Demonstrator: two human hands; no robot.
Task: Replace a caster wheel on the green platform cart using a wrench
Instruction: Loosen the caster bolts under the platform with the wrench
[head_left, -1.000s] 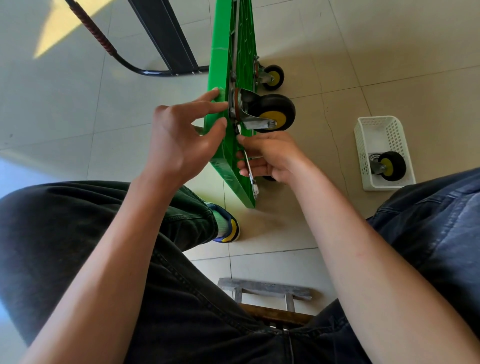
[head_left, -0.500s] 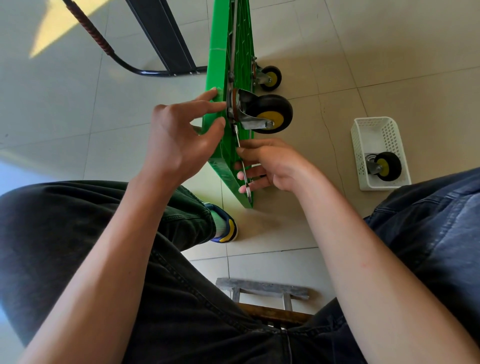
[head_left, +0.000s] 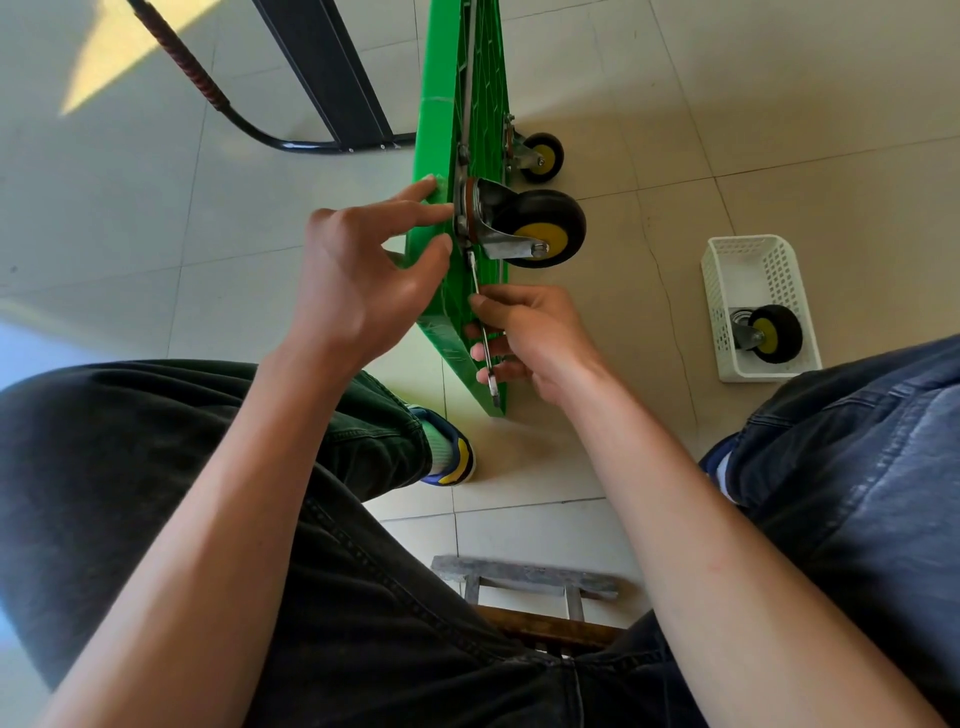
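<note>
Pale tiled floor (head_left: 779, 104), sunlight patch (head_left: 130, 47) far left, wooden stool (head_left: 530, 597) below.

A: Where does the single head view look from?
B: From above the seated person's lap, facing steeply down and forward, close over the upended green plastic platform cart (head_left: 447, 291) on the pale tiled floor (head_left: 779, 104).

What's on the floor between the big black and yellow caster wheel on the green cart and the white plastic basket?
Nothing: the head view shows only bare tiled floor between the mounted caster wheel and the white perforated basket.
</note>
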